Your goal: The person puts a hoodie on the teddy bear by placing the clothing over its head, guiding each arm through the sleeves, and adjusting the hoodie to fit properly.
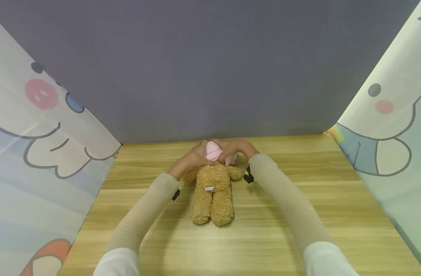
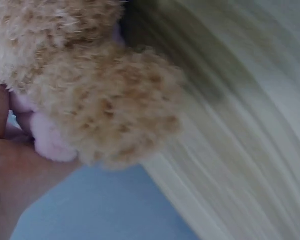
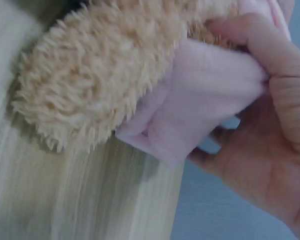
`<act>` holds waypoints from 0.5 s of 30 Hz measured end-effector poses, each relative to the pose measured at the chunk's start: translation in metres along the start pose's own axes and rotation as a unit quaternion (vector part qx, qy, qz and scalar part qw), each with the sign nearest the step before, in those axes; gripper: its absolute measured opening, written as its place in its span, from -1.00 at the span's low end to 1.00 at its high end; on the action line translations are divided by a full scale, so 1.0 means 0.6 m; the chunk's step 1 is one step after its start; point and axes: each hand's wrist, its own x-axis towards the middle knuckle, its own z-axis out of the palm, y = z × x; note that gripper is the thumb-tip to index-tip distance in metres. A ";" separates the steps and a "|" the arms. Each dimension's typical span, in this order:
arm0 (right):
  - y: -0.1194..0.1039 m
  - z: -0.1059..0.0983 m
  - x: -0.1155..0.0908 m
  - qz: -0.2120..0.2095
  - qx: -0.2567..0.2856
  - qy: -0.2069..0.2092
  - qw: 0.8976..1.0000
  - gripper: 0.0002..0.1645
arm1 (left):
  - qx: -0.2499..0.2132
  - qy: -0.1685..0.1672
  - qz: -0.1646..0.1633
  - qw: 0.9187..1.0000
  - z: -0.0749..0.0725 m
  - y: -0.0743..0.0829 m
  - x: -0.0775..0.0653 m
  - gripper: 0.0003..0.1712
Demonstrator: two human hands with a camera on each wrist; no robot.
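A curly brown teddy bear (image 1: 213,178) lies flat on the table, legs toward me, a small white tag (image 1: 209,188) on its lower body. Soft pink cloth (image 1: 213,151) covers its head end, between my two hands. My left hand (image 1: 197,154) grips this cloth from the left; in the left wrist view, pink folds (image 2: 51,140) show between that hand and the bear's fur. On the right, my right hand (image 1: 231,148) holds the cloth with thumb and fingers. A flat pink end (image 3: 200,95) hangs out beside the bear's arm (image 3: 85,80) in the right wrist view.
The wood-grain table (image 1: 286,230) ends just beyond the bear's head at a grey upright panel (image 1: 210,69). Printed cartoon curtains (image 1: 20,153) flank both sides. Small black devices (image 1: 248,175) are worn at the wrists.
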 end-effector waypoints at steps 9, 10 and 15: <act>0.020 -0.001 0.015 -0.031 0.053 -0.003 0.998 0.33 | -0.036 0.020 0.089 0.995 0.007 -0.029 -0.010 0.14; 0.022 -0.001 0.015 -0.036 0.062 -0.004 0.997 0.33 | -0.040 0.022 0.097 0.994 0.007 -0.031 -0.010 0.11; 0.022 0.002 0.016 -0.040 0.060 0.006 0.997 0.36 | -0.044 0.023 0.129 0.990 0.007 -0.042 -0.014 0.01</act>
